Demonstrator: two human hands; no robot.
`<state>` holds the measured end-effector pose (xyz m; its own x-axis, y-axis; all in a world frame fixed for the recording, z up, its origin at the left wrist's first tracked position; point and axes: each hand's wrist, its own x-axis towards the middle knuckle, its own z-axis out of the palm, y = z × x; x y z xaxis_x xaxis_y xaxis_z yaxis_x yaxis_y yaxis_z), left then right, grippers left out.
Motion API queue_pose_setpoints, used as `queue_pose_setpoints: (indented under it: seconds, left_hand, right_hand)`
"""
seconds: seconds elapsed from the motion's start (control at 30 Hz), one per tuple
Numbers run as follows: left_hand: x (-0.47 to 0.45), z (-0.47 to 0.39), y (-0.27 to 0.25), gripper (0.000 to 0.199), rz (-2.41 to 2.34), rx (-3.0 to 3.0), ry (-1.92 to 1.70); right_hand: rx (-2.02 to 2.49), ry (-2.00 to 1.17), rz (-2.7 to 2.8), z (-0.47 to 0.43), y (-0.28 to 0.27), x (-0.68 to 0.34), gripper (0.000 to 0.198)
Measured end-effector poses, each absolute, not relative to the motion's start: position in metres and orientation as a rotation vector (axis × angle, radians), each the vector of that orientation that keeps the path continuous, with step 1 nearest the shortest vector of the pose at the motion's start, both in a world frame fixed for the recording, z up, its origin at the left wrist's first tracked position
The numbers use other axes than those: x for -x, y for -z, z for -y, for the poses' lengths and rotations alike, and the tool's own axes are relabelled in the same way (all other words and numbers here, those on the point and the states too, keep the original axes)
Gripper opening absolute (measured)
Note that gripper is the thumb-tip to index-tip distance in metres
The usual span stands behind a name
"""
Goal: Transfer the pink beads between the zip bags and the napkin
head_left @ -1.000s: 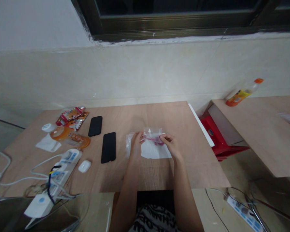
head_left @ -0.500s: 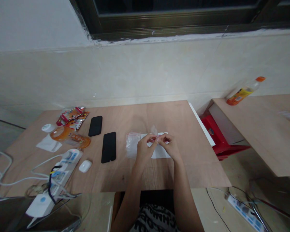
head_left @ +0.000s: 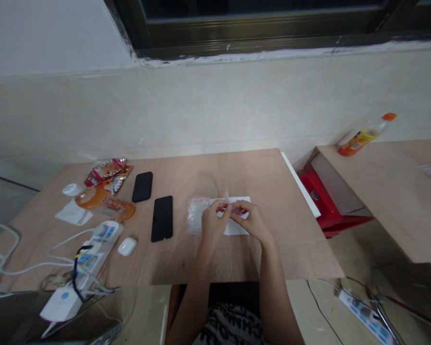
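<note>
Pinched thing: a small reddish item [head_left: 237, 210] between my fingers [head_left: 227, 209], too small to tell.
Power strip [head_left: 366, 320]: right of my arms, cut off by the bottom edge.

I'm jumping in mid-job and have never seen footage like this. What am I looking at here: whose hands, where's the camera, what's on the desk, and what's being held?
There is no machine here: a camera worn on a person's head looks forward and down at their own two bare hands. The left hand and right hand meet over a wooden table, pinching a small clear plastic bag with something pink inside; it is too small to identify. Under them lies a white sheet, with another clear bag beside it. To the left lie two black phones, a white earbud case, snack packets and a power strip. An orange-capped bottle lies on the neighbouring table.
</note>
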<state>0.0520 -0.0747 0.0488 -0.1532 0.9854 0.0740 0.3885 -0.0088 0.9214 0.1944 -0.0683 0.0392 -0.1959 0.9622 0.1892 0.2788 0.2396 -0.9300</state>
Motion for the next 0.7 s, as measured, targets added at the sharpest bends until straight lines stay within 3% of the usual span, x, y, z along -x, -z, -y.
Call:
queue_pose_setpoints:
  seconds: [0.7]
  left_hand:
    - [-0.0508, 0.0764, -0.0554, 0.013, -1.466, -1.530, -1.124]
  right_hand:
    - [1.217, -1.042, 1.546, 0.0698, -0.0440, -0.1955, 0.025]
